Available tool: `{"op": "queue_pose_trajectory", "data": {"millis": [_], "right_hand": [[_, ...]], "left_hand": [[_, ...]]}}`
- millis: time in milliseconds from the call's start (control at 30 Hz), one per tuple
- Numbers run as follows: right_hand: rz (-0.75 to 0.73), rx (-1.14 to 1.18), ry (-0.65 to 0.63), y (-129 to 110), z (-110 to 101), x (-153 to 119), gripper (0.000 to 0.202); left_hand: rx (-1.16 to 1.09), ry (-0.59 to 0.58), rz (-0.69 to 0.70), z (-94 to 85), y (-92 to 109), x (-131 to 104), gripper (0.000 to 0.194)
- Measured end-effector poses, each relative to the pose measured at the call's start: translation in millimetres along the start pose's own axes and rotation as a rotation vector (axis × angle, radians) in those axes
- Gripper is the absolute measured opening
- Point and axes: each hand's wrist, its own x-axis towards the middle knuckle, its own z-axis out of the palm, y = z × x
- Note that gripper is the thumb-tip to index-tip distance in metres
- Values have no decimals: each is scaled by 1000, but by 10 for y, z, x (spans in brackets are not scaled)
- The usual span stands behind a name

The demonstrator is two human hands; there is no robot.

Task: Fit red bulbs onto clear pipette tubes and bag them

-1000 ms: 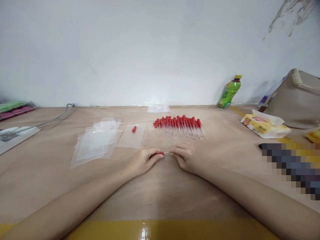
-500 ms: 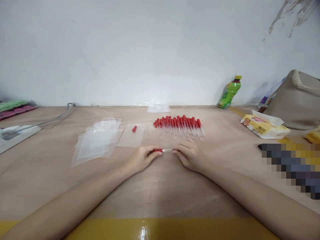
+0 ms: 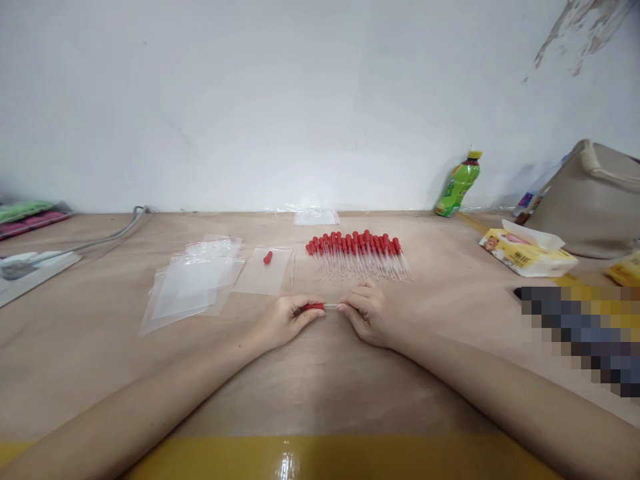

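Note:
Between my two hands a glass dropper (image 3: pixel 331 307) lies level, with a red rubber bulb (image 3: pixel 315 307) at its left end. My left hand (image 3: pixel 293 315) pinches the bulb, and the fingers of my right hand (image 3: pixel 367 315) are closed on the clear tube, hiding its tip. Just beyond is a row of several droppers (image 3: pixel 357 253) with red bulbs pointing to the wall. A loose red bulb (image 3: pixel 268 257) rests on a clear zip bag (image 3: pixel 257 280), and a bare glass tube (image 3: pixel 293 269) lies to the right of that bag.
Overlapping clear zip bags (image 3: pixel 193 283) are spread at left, and another bag (image 3: pixel 316 218) lies by the wall. On the right are a green bottle (image 3: pixel 457 185), a yellow tissue pack (image 3: pixel 530 255) and a beige bag (image 3: pixel 580 207). A grey cable (image 3: pixel 120 233) runs along the left.
My right hand has shifted slightly left and down along the tube. My left hand and the red bulb have dipped a little towards me.

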Motion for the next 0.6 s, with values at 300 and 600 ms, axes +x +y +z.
{"op": "queue_pose_trajectory", "data": {"millis": [300, 600], "right_hand": [[88, -40, -100, -48, -32, 66, 27], [125, -124, -79, -8, -206, 106, 16]], "left_hand": [[-111, -32, -57, -26, 5, 50, 26], [-113, 49, -33, -67, -103, 75, 28]]}}
